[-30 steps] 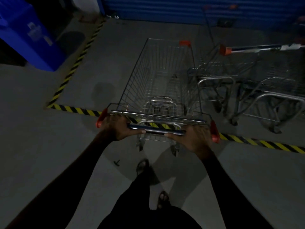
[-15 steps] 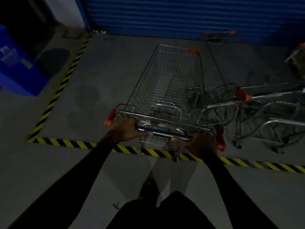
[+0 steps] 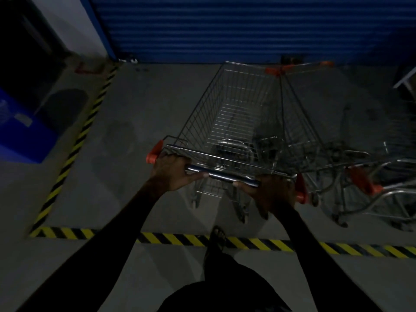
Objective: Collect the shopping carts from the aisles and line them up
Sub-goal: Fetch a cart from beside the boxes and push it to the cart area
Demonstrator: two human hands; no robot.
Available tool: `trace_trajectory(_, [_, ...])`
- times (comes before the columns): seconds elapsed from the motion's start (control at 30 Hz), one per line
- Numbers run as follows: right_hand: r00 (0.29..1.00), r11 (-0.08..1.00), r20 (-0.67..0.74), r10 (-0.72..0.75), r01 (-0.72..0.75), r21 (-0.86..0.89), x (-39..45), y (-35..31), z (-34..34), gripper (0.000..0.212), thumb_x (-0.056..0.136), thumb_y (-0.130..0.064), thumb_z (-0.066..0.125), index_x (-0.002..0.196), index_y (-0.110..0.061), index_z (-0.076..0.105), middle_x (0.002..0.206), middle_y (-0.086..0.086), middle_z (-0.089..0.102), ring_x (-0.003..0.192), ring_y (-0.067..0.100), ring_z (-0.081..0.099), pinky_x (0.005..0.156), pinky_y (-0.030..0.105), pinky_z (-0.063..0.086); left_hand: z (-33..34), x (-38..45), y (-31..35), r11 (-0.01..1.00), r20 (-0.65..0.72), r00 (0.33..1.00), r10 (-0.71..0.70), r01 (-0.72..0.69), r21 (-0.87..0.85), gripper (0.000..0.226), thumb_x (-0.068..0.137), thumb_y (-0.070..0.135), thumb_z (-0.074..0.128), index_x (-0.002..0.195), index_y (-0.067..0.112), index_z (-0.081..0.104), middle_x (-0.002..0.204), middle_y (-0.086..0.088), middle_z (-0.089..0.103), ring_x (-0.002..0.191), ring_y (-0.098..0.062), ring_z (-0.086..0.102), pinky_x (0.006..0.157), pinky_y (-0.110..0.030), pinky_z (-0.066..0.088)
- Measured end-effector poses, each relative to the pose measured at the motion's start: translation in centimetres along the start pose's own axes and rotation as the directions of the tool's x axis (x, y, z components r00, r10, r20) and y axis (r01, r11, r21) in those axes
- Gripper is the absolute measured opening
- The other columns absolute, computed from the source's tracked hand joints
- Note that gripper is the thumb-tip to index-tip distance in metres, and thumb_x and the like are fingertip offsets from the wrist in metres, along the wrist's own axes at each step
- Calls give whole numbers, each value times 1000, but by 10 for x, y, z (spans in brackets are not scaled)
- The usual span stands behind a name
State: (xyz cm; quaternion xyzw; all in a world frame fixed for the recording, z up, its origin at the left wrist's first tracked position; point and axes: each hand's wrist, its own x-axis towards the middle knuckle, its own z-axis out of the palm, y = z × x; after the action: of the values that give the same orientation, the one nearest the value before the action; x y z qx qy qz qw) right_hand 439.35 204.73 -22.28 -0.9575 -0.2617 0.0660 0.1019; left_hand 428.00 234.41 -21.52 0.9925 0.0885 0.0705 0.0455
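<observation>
Gripping cart (image 3: 234, 122) handle, both hands closed; cart nose toward blue shutter (image 3: 247, 28)

Grey concrete floor (image 3: 139, 104), yellow-black hazard tape (image 3: 258, 243) stuck across it. My cart (image 3: 227, 122) stands beside parked carts (image 3: 360, 176); blue bin (image 3: 20, 131) far left.

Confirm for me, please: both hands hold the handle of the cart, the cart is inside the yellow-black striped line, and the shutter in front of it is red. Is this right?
One detail is wrong: the shutter is blue, not red, as the head view shows. The rest stands: the left hand and right hand hold the handle of the cart, which is past the striped line.
</observation>
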Motion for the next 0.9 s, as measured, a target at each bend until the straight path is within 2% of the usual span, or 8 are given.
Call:
trace_trajectory(0.1, [999, 1000, 34, -10, 10, -14, 34, -9, -14, 81, 74, -102, 33, 75, -28, 67, 88, 0, 73, 96, 26, 71, 86, 36, 47, 2, 36, -17, 1000, -8, 1000, 18, -18, -5, 71, 79, 100, 28, 65, 33, 46, 68, 6, 69, 81, -23, 73, 98, -42, 47])
trace_trajectory(0.2, [1000, 1000, -3, -16, 16, -24, 62, -16, -24, 78, 72, -100, 29, 64, -28, 58, 72, -3, 65, 89, 25, 72, 72, 33, 40, 4, 70, -31, 999, 9, 999, 33, -33, 5, 71, 81, 99, 30, 66, 33, 50, 68, 9, 68, 78, -20, 72, 96, -40, 46])
trace_trajectory(0.27, [1000, 999, -19, -20, 19, -44, 79, -17, -25, 72, 75, -97, 33, 64, -29, 56, 77, -1, 70, 90, 26, 73, 74, 33, 42, 7, 88, -40, 999, -10, 999, 40, -40, -8, 71, 81, 99, 31, 65, 33, 50, 68, 9, 68, 78, -19, 72, 94, -40, 46])
trace_trajectory(0.4, [999, 996, -36, 19, -22, -89, 109, -19, -23, 98, 65, -109, 19, 77, -26, 69, 85, 4, 76, 92, 29, 74, 75, 34, 46, 15, 120, -55, 998, -24, 997, 68, -68, 10, 73, 82, 100, 27, 65, 32, 48, 67, 8, 68, 75, -18, 71, 94, -40, 47])
trace_trajectory(0.53, [995, 994, 24, 97, -96, -56, 134, -20, -20, 87, 65, -109, 26, 70, -30, 61, 82, 2, 74, 91, 28, 74, 71, 31, 39, 23, 145, -70, 994, -42, 993, 111, -111, 23, 76, 85, 98, 26, 65, 29, 52, 65, 7, 66, 70, -20, 70, 89, -40, 49])
trace_trajectory(0.7, [992, 992, 10, 123, -122, -30, 147, -23, -15, 88, 62, -112, 6, 56, -30, 35, 55, -5, 40, 62, 23, 61, 60, 33, 46, 29, 160, -82, 981, -181, 964, 194, -191, 35, 73, 92, 88, 42, 63, 24, 59, 60, 4, 65, 59, -22, 67, 74, -36, 46])
trace_trajectory(0.8, [988, 985, -8, 157, -157, -74, 147, -31, -15, 93, 64, -109, -2, 60, -29, 47, 53, -8, 43, 51, 10, 46, 54, 29, 31, 31, 161, -87, 974, -191, 958, 214, -225, -35, 65, 92, 84, 46, 64, 26, 58, 61, 3, 65, 59, -24, 66, 71, -37, 49])
trace_trajectory(0.9, [974, 976, -75, 215, -216, -12, 140, -40, -10, 97, 73, -105, 6, 79, -32, 68, 62, -10, 58, 59, 10, 54, 66, 32, 42, 27, 165, -88, 970, -81, 972, 221, -228, -91, 58, 88, 88, 41, 69, 34, 52, 64, 5, 66, 61, -21, 68, 68, -34, 48])
